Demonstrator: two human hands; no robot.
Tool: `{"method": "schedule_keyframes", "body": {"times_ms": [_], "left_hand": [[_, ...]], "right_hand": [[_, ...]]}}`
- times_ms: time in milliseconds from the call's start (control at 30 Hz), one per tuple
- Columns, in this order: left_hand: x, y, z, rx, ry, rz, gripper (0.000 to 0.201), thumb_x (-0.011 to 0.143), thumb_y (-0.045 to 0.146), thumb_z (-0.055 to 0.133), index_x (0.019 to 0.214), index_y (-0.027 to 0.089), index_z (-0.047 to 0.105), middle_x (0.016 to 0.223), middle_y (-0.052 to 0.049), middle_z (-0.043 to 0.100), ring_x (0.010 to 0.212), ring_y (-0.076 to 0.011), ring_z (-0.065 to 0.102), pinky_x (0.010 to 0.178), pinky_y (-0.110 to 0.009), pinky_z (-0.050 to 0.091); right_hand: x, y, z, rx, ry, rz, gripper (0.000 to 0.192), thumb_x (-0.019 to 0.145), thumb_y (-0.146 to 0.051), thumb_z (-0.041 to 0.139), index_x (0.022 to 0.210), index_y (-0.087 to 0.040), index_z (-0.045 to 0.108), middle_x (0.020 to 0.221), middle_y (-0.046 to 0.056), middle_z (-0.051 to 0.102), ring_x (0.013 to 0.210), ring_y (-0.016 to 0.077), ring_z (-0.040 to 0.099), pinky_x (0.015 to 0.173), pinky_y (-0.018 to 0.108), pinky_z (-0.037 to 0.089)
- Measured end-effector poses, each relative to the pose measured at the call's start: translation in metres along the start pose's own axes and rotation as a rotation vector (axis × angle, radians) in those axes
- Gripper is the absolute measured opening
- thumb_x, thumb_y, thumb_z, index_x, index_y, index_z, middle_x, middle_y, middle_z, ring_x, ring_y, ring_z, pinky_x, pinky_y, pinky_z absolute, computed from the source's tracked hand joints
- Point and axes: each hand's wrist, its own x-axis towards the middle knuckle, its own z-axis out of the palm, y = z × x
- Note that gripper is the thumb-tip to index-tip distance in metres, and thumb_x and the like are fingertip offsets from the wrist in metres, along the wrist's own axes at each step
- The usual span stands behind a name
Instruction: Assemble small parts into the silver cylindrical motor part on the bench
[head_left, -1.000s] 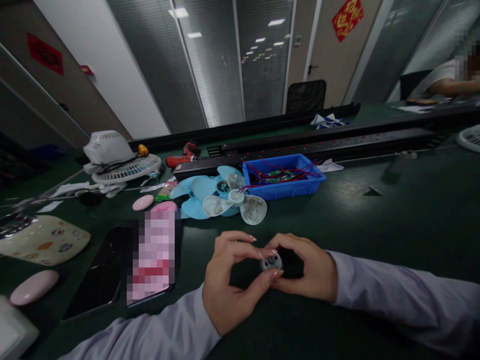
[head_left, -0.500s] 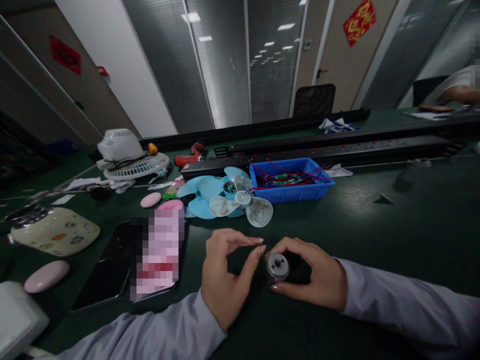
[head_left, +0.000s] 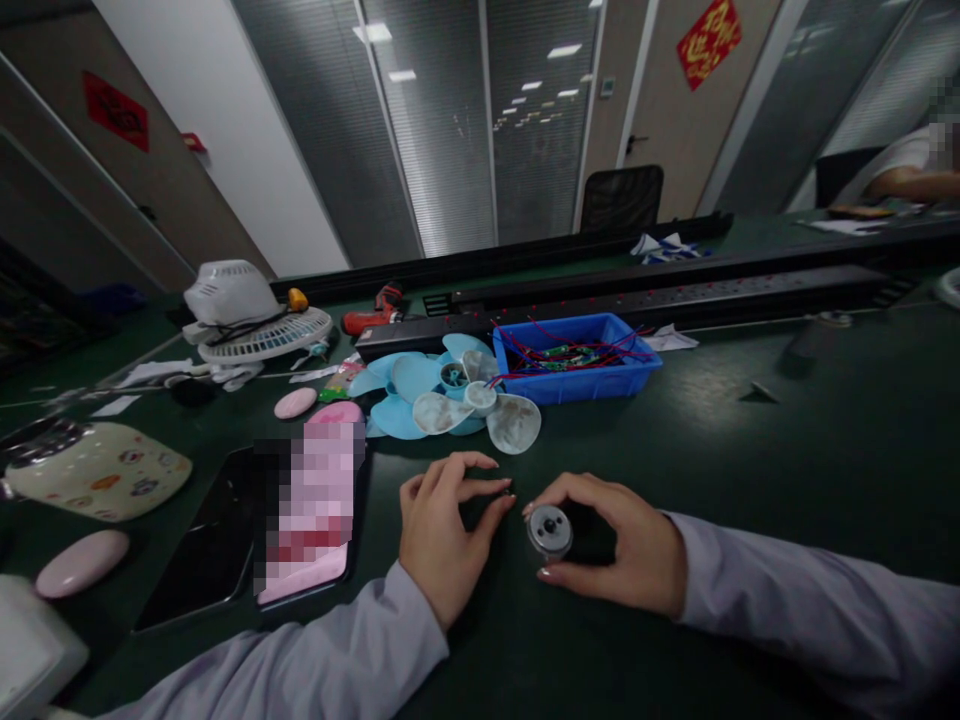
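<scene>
we count two hands at the near edge of the dark green table point(head_left: 787, 440). the right hand point(head_left: 622, 545) grips one small round metal motor point(head_left: 550, 531) between thumb and fingers, its flat face with a centre hole turned toward us; the motor sits just above the table, near centre. the left hand point(head_left: 442, 525) is just left of it, apart from the motor, thumb and forefinger pinched together; something tiny and dark may lie between them, but we cannot tell.

beyond the hands we count two fan blades point(head_left: 450, 395), one light blue and one whitish, overlapping. right of them stands one blue tray point(head_left: 577, 365) holding red wires; its contents are too tangled to count. far left sits one white fan point(head_left: 247, 315), and one red drill point(head_left: 371, 310) behind.

near left we count two phones point(head_left: 210, 545), one with its screen blurred out. two pink oval pieces point(head_left: 81, 562) show, a third is partly hidden behind the blurred phone. one patterned cream pouch point(head_left: 97, 480) and a white object at the corner are cut off by the frame. another person's arm point(head_left: 911, 180) shows far right.
</scene>
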Motion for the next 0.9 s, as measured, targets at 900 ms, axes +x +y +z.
{"method": "schedule_keyframes", "body": {"times_ms": [900], "left_hand": [[-0.013,0.017,-0.003,-0.343,0.134,0.401,0.038,0.077,0.017,0.071,0.106,0.026,0.048,0.098,-0.003,0.071,0.107,-0.0239,0.056,0.088,-0.043,0.047]], "right_hand": [[-0.001,0.004,0.004,-0.028,0.060,-0.069,0.034,0.066,-0.027,0.075,0.095,-0.020,0.058,0.086,0.000,0.064,0.079,0.0168,0.060,0.072,0.029,0.044]]}}
